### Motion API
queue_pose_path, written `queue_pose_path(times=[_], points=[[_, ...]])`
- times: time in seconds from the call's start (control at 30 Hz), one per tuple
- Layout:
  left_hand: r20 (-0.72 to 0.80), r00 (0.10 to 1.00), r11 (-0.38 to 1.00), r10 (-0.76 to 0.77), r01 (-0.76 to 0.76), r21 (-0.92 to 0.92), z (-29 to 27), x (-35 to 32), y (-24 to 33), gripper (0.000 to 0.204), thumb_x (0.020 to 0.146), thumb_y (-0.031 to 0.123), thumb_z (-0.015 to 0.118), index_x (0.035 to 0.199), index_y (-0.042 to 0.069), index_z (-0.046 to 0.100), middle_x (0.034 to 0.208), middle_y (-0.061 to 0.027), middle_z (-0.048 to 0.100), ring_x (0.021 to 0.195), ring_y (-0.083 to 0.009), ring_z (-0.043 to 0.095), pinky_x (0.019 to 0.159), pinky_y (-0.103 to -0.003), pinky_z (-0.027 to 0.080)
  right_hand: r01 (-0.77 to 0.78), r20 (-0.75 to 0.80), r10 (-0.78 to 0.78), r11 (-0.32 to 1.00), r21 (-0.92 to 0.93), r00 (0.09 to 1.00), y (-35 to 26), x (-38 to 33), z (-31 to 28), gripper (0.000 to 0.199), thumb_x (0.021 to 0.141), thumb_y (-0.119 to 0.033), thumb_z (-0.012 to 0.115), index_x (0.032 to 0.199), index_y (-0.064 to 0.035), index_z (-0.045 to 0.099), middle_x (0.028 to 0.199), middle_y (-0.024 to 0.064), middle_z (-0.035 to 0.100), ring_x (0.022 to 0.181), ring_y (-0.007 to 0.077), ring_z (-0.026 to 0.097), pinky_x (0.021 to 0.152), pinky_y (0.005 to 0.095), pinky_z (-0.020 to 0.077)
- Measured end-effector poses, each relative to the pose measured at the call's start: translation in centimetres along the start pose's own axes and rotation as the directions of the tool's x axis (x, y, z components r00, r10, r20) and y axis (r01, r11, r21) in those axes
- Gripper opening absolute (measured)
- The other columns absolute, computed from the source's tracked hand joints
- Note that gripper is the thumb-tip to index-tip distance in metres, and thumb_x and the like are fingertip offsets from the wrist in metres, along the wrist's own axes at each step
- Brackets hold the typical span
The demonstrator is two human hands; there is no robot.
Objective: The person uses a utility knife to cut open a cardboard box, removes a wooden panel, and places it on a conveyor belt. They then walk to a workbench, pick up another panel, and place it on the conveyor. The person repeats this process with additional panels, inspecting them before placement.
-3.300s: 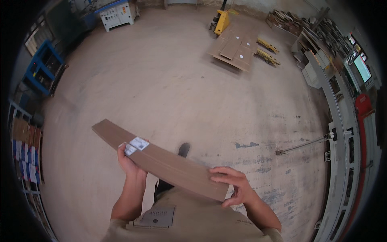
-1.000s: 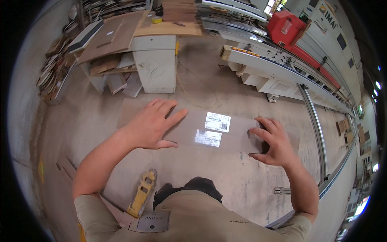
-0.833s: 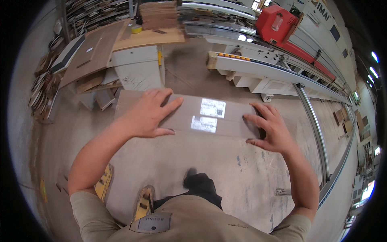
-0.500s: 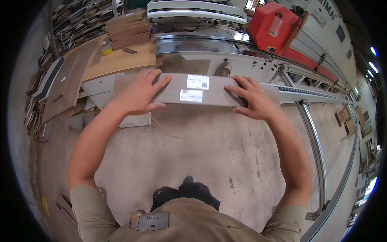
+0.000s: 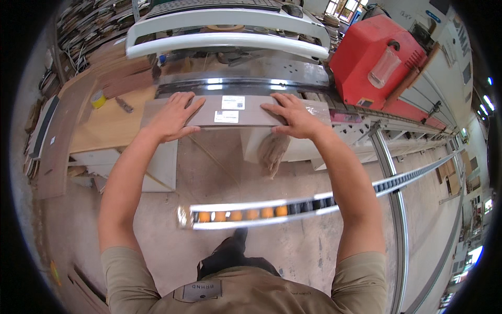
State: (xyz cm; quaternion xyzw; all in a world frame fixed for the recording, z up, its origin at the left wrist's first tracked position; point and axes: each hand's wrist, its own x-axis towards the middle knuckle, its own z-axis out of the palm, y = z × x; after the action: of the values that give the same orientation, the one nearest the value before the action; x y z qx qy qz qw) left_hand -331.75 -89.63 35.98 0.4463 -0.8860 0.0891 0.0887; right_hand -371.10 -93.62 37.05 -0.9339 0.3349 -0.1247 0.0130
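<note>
A long grey-brown panel (image 5: 251,116) with two white labels (image 5: 233,102) lies crosswise before me, at the near edge of a metal machine bed (image 5: 300,73). My left hand (image 5: 173,116) holds it left of the labels, fingers across the top and thumb along the near edge. To the right of the labels, my right hand (image 5: 294,115) grips it the same way. Both arms reach forward. Whether the panel's underside rests fully on the bed is hidden.
A roller rail (image 5: 266,212) with orange and black wheels crosses below my arms. Red machine housing (image 5: 374,63) stands at the far right. Yellow tape (image 5: 98,99) lies on a wooden table (image 5: 104,125) at left. A brownish cloth (image 5: 273,152) hangs below the panel.
I have come closer to the machine, and the panel has moved forward to the metal bed's edge, still between both hands. The roller rail now shows beneath my arms.
</note>
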Motion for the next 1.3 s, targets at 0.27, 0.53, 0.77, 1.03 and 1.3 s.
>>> queue_pose_path(times=[0.27,0.53,0.77,1.03,1.3], points=[[0.050,0.999,0.996,-0.003,-0.001,0.094,5.3,9.1,-2.9,0.059,0.095,0.039,0.055,0.146,0.012,0.044,0.155,-0.0148,0.032,0.148,-0.0314,0.023,0.123,-0.047,0.017,0.092,-0.104,-0.096,0.995,-0.044,0.990,12.3,3.7,4.6,0.051,0.090,-0.035,0.067,0.139,-0.0225,0.056,0.150,0.0141,0.041,0.141,0.0399,0.031,0.116,0.0501,0.0297],[0.024,1.000,0.999,-0.015,0.016,-0.048,6.2,11.9,-2.6,0.050,0.089,0.024,0.061,0.136,0.010,0.054,0.142,-0.0166,0.044,0.135,-0.0368,0.039,0.116,-0.047,0.031,-0.089,-0.229,0.065,0.991,-0.097,0.971,13.4,2.7,3.7,0.027,0.082,-0.034,0.074,0.101,-0.0152,0.071,0.098,0.0058,0.064,0.104,0.0290,0.057,0.083,0.0432,0.0480],[0.029,0.996,0.987,-0.080,0.083,-0.137,6.6,14.2,-0.1,0.050,0.086,0.019,0.065,0.134,0.009,0.055,0.133,-0.0180,0.048,0.124,-0.0389,0.046,0.106,-0.046,0.040,-0.221,-0.339,0.197,0.975,-0.035,0.920,14.6,1.3,4.7,0.033,0.080,-0.039,0.075,0.067,-0.0097,0.066,0.063,0.0094,0.063,0.061,0.0320,0.062,0.053,0.0452,0.0468],[-0.161,0.987,0.969,-0.020,-0.020,-0.246,8.3,18.6,4.2,0.039,0.082,0.015,0.069,0.118,0.004,0.057,0.122,-0.0189,0.052,0.115,-0.0395,0.050,0.099,-0.045,0.042,-0.400,-0.343,0.354,0.914,-0.071,0.870,17.7,-2.7,2.9,0.038,0.080,-0.046,0.075,0.065,-0.0115,0.067,0.059,0.0080,0.062,0.057,0.0319,0.062,0.051,0.0432,0.0466],[-0.245,0.969,0.961,-0.021,-0.048,-0.272,9.1,21.4,7.3,0.026,0.078,0.012,0.073,0.088,0.004,0.051,0.104,-0.0176,0.053,0.103,-0.0387,0.051,0.089,-0.047,0.044,-0.408,-0.455,0.304,0.901,-0.149,0.837,18.8,-4.7,1.9,0.044,0.074,-0.047,0.080,0.060,-0.0097,0.063,0.054,0.0097,0.058,0.050,0.0312,0.058,0.045,0.0411,0.0413]])
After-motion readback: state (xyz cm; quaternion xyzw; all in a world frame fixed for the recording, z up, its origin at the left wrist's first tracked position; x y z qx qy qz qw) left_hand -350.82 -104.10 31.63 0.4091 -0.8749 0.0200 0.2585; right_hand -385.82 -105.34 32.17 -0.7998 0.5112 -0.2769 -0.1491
